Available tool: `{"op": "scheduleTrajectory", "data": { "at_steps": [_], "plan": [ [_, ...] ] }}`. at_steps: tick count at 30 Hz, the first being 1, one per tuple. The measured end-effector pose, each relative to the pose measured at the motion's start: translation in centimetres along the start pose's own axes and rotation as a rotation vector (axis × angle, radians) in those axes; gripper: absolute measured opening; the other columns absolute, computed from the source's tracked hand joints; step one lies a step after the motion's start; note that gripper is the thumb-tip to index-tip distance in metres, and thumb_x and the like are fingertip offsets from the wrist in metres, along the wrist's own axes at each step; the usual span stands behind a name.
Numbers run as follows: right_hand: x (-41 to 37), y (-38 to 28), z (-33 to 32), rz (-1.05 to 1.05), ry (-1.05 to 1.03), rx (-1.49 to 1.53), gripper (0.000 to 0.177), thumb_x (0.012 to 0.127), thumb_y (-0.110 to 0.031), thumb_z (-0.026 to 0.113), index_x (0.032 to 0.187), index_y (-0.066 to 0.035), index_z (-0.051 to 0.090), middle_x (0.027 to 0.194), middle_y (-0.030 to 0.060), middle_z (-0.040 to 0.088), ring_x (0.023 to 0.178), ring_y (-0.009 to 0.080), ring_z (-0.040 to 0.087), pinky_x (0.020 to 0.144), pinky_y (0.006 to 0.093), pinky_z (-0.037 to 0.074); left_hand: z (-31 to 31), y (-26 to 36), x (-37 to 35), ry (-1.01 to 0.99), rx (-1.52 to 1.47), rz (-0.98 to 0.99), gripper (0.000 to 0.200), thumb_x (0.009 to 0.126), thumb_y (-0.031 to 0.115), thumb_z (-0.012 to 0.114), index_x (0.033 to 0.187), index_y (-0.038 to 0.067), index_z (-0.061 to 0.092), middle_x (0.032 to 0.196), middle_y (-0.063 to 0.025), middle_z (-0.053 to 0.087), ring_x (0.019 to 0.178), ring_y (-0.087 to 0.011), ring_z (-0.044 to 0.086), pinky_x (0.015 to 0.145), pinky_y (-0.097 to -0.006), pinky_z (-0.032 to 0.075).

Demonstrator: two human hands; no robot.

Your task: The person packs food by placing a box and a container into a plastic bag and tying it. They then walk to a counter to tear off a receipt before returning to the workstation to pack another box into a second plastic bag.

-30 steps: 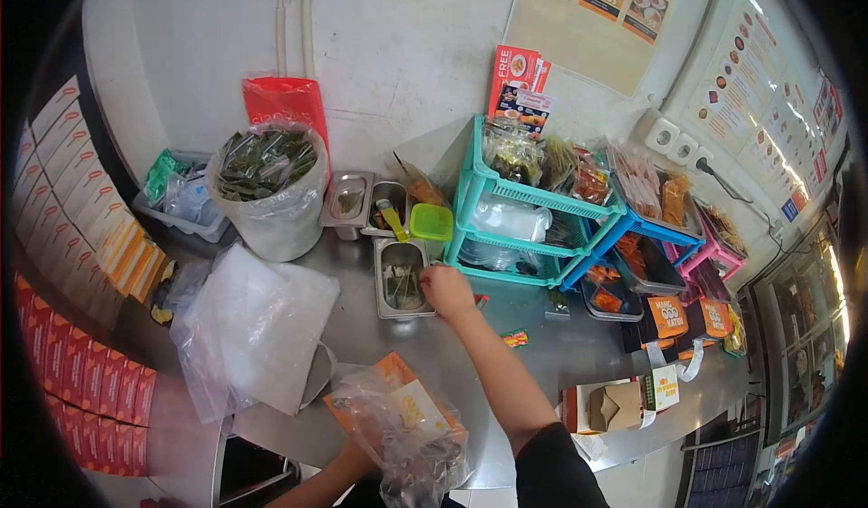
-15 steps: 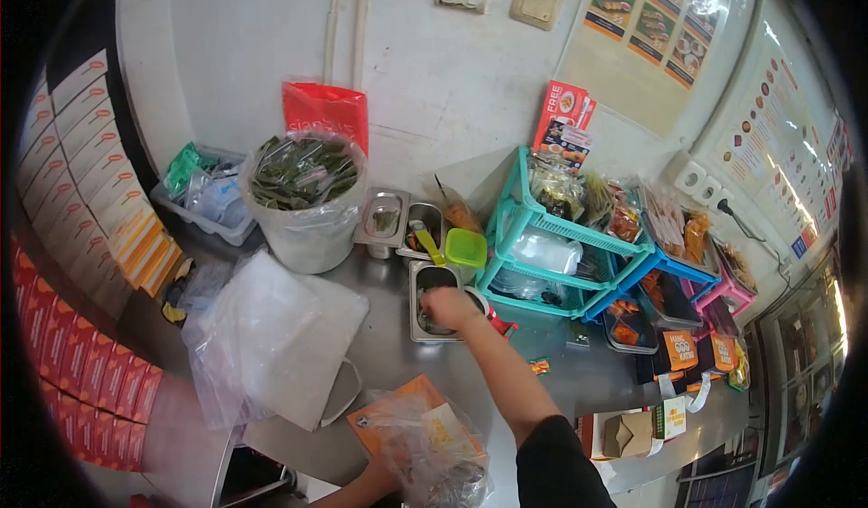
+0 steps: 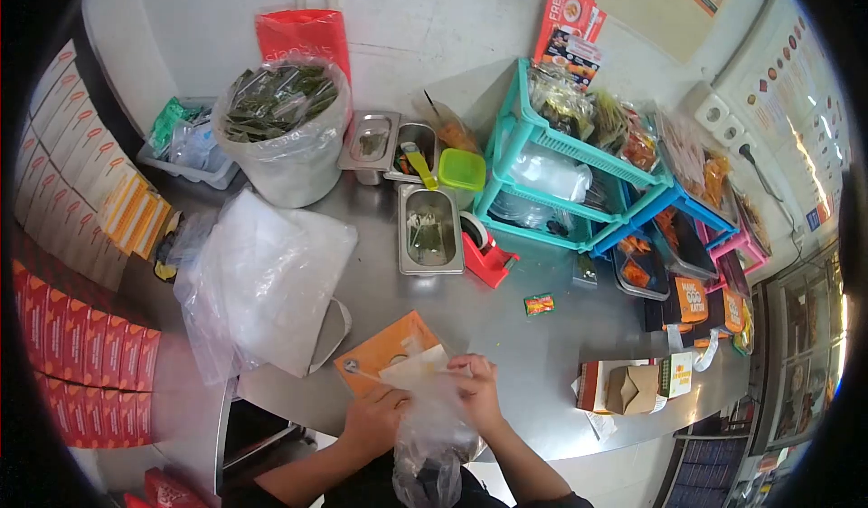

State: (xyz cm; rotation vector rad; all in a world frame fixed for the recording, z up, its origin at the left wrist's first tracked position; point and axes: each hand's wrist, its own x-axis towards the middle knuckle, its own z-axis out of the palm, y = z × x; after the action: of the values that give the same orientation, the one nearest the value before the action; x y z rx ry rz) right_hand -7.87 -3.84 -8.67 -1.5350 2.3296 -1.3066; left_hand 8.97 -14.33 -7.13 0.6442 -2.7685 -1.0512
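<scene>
A clear plastic bag point(image 3: 423, 431) hangs at the table's front edge, between my two hands. My left hand point(image 3: 375, 419) grips the bag's left side, close to its mouth. On the other side, my right hand point(image 3: 476, 389) pinches the bag's upper edge with bent fingers. Something darker shows low in the bag, but I cannot make out what. Just beyond the hands lies an orange printed sheet or box point(image 3: 380, 356), with a small cream paper point(image 3: 414, 370) over its right part. Farther back stands a steel container point(image 3: 431, 264) with some small green and whitish pieces inside.
Beside the steel container is a red tape dispenser point(image 3: 490, 262). A plastic-lined bucket point(image 3: 291, 178) of dark green leaves stands back left, near white plastic sheets point(image 3: 271, 282). Teal stacked baskets point(image 3: 579, 169) fill the back right. Small boxes point(image 3: 633, 389) sit at right.
My right hand has left the steel container and come back to the plastic bag, which both hands now hold. The camera view has tilted downward.
</scene>
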Motion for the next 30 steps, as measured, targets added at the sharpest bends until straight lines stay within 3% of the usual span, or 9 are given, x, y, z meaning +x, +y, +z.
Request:
{"op": "scheduleTrajectory", "data": {
  "at_steps": [2,5,7,10,18,24,26,27,30],
  "plan": [
    [0.6,0.9,-0.4,0.019,0.023,-0.015,0.012,0.066,-0.015,0.072,0.078,-0.016,0.069,0.084,0.0038,0.06,0.074,0.0178,0.056,0.077,0.0315,0.033,-2.3,1.4,1.3,0.127,0.37,0.39,0.01,0.072,0.018,0.058,0.08,0.013,0.061,0.091,0.0026,0.056,0.084,-0.0124,0.054,0.071,-0.0291,0.041],
    [1.7,1.7,-0.6,0.288,0.054,0.048,0.009,0.067,-0.014,0.067,0.076,-0.014,0.066,0.091,0.004,0.059,0.082,0.0181,0.056,0.074,0.033,0.037,-2.0,1.1,1.5,0.114,0.409,0.461,0.011,0.07,0.015,0.057,0.08,0.014,0.062,0.093,0.0031,0.055,0.081,-0.0105,0.053,0.067,-0.0274,0.039],
    [2.5,0.6,-1.5,-0.146,-0.316,-0.295,0.009,0.069,-0.014,0.059,0.077,-0.011,0.061,0.091,0.0049,0.056,0.086,0.0188,0.055,0.071,0.0337,0.041,-2.6,1.8,1.7,0.152,0.428,0.482,0.013,0.069,0.015,0.057,0.08,0.013,0.062,0.092,0.0018,0.056,0.082,-0.0122,0.054,0.069,-0.0281,0.04],
    [3.8,-1.3,-1.6,-0.498,-0.673,-0.22,0.014,0.07,-0.015,0.053,0.082,-0.008,0.057,0.085,0.0063,0.055,0.083,0.021,0.056,0.07,0.0335,0.044,-2.5,1.8,1.9,0.194,0.368,0.459,0.016,0.068,0.015,0.056,0.082,0.01,0.062,0.092,-0.0012,0.057,0.084,-0.0159,0.055,0.072,-0.03,0.043],
    [4.4,-1.1,-3.1,-0.349,-0.71,0.056,0.022,0.072,-0.016,0.054,0.09,-0.005,0.055,0.084,0.0098,0.055,0.082,0.0276,0.056,0.076,0.0357,0.046,-1.5,0.4,1.3,0.148,0.154,0.401,0.024,0.067,0.016,0.058,0.088,0.007,0.062,0.09,-0.0065,0.059,0.085,-0.022,0.058,0.072,-0.0336,0.049],
    [3.6,-1.0,-2.8,-0.468,-0.58,-0.079,0.016,0.069,-0.012,0.06,0.083,-0.005,0.059,0.085,0.0097,0.057,0.079,0.0227,0.058,0.07,0.0347,0.048,0.1,-1.7,1.1,0.021,-0.409,0.006,0.019,0.076,0.015,0.061,0.093,0.007,0.062,0.096,-0.0092,0.061,0.083,-0.0214,0.06,0.072,-0.031,0.048],
    [0.7,-0.9,-2.3,-0.277,-0.285,0.121,0.027,0.067,-0.009,0.059,0.094,-0.006,0.06,0.091,0.0087,0.059,0.084,0.0254,0.06,0.073,0.0354,0.049,2.2,-2.6,0.8,0.057,-0.825,-0.468,0.025,0.08,0.016,0.062,0.102,0.003,0.057,0.099,-0.0062,0.061,0.087,-0.0197,0.059,0.074,-0.0329,0.049],
    [-0.9,-1.2,-2.2,-0.295,-0.345,0.138,0.032,0.066,-0.006,0.062,0.097,-0.006,0.061,0.094,0.0075,0.06,0.085,0.0245,0.06,0.072,0.0353,0.05,0.2,0.6,1.4,0.075,-1.19,-0.647,0.028,0.081,0.012,0.062,0.107,0.003,0.055,0.102,-0.0065,0.059,0.092,-0.0179,0.057,0.08,-0.033,0.048],
    [-2.3,-2.7,-0.9,-0.18,-0.291,0.24,0.033,0.066,-0.007,0.063,0.098,-0.006,0.062,0.097,0.0072,0.06,0.086,0.0232,0.06,0.072,0.0332,0.051,1.3,0.0,0.6,0.038,-1.418,-0.83,0.032,0.079,0.008,0.064,0.109,0.002,0.054,0.103,-0.0075,0.058,0.097,-0.018,0.055,0.085,-0.034,0.046]
  ]
}}
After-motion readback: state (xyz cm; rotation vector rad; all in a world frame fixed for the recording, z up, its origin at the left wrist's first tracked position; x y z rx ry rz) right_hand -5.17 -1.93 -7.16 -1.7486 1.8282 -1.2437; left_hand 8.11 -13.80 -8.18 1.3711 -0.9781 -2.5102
